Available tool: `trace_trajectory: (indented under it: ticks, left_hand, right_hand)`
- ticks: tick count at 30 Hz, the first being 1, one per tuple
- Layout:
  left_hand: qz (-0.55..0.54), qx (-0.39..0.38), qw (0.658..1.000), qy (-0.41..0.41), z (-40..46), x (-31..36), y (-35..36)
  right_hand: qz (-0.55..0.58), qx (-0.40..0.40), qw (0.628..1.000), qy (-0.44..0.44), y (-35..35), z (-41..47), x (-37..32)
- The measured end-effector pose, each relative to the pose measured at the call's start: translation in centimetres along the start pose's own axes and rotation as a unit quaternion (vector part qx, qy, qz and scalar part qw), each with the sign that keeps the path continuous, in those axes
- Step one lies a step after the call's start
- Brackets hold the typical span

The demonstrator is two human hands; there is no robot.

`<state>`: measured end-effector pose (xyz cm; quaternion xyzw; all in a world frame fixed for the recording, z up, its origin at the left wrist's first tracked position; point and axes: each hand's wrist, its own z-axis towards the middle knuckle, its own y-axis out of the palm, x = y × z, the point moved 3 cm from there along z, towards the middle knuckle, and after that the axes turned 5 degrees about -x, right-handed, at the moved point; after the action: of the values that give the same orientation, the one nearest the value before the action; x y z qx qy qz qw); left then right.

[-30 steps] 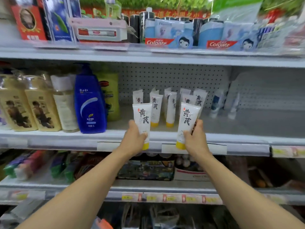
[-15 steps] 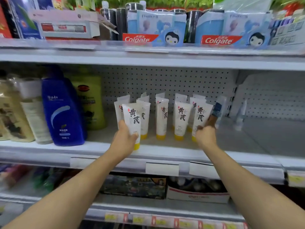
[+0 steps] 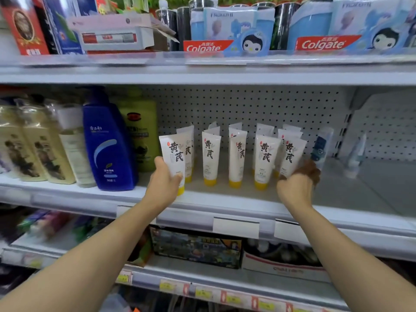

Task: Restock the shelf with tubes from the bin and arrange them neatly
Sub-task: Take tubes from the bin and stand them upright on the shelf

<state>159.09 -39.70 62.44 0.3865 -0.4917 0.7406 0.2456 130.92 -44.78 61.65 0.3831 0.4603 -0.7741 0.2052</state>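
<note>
Several white tubes with yellow caps (image 3: 235, 158) stand upright in rows on the middle shelf (image 3: 225, 204), in front of the pegboard back. My left hand (image 3: 164, 184) grips one more white tube (image 3: 174, 154) by its lower half, upright at the left end of the front row, its cap just above the shelf's front edge. My right hand (image 3: 295, 191) curls round the base of the rightmost front tube (image 3: 292, 152); its cap is hidden behind the hand. No bin is in view.
A blue pump bottle (image 3: 108, 149), a green bottle (image 3: 141, 131) and beige bottles (image 3: 33, 154) crowd the shelf left of the tubes. Two small blue-white tubes (image 3: 320, 145) (image 3: 358, 154) stand at the right. Colgate packs (image 3: 225, 30) line the shelf above.
Both hands carried their tubes from in front of the shelf edge onto the shelf. The right tube now stands at the row's right end; the left tube is at the left end.
</note>
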Motion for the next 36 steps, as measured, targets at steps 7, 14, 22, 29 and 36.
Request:
trace_trajectory:
  ticks: [7,14,22,29,36]
  left_hand:
    - [0.013,0.000,1.000,-0.009,0.5,-0.7,0.2]
    - [0.015,-0.013,0.999,-0.030,1.2,-1.1,1.3]
    - [0.041,-0.047,0.997,-0.047,1.8,-1.4,1.5]
    - [0.120,-0.051,0.991,-0.040,0.9,-2.1,-1.4]
    - [0.180,-0.049,0.982,-0.001,-2.2,-4.9,-8.4]
  right_hand:
    - [-0.106,-0.120,0.983,-0.095,1.7,-3.9,-1.8]
    - [-0.100,-0.169,0.970,-0.144,3.1,-6.7,-3.1]
    - [-0.081,-0.190,0.959,-0.196,3.7,-9.4,-4.5]
    - [-0.115,-0.222,0.935,-0.250,4.6,-13.1,-5.5]
    - [-0.181,-0.280,0.883,-0.329,7.6,-19.9,-7.8]
